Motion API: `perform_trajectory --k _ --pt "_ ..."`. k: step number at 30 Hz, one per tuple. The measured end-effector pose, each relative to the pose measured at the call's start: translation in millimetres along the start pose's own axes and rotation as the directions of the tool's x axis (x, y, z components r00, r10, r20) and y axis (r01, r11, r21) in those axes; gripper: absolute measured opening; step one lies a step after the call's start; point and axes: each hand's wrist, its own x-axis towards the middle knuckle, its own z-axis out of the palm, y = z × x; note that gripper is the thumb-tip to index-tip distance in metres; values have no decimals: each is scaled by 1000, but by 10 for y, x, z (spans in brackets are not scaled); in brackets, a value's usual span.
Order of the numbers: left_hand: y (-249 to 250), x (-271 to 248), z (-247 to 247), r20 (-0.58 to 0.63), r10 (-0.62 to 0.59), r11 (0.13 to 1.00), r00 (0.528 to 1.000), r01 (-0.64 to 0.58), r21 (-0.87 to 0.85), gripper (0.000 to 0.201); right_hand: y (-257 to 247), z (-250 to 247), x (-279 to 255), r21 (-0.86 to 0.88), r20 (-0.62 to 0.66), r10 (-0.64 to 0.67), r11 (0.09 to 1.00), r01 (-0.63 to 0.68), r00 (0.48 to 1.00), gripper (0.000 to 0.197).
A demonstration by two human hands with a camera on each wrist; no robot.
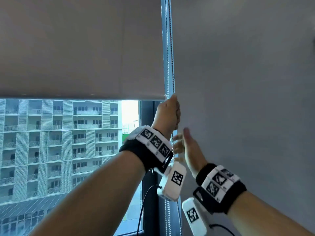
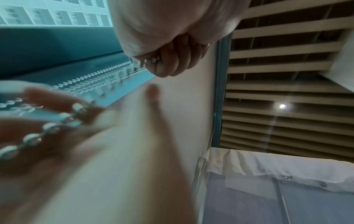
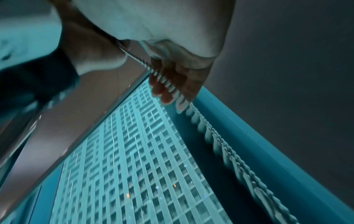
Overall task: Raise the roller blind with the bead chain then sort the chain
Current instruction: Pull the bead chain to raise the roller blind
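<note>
A beige roller blind covers the upper window, its bottom bar about level with my raised left hand. The bead chain hangs as a doubled strand along the blind's right edge. My left hand grips the chain in a fist. Just below it is my right hand, fingers spread and thumb up, beside the chain. The left wrist view shows a fist round the chain and beads lying across blurred, straight fingers lower down. In the right wrist view the chain runs through curled fingers.
A dark window frame stands left of the chain, and a grey wall fills the right. An apartment block shows through the glass. Behind me are a slatted ceiling and a bed with white bedding.
</note>
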Motion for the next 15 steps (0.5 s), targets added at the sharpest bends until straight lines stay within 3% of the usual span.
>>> perform_trajectory --k 3,6,9,12,15 --pt "-238 -163 -12 -15 -9 991 1000 11 134 51 -291 -61 232 64 -65 -17 998 21 998 55" --pt "-475 -346 -12 26 -52 991 998 48 123 49 -524 -42 406 5 -90 -111 994 112 990 51" --pt "-642 -511 -38 89 -77 994 993 69 89 43 -732 3 511 38 -15 -128 991 129 992 33" --pt "-739 -635 -74 143 -177 982 974 165 93 40 -912 63 573 13 24 -89 996 88 996 34" --pt "-734 -678 -122 236 -289 955 928 265 129 39 -961 120 570 7 -31 -80 997 80 996 39"
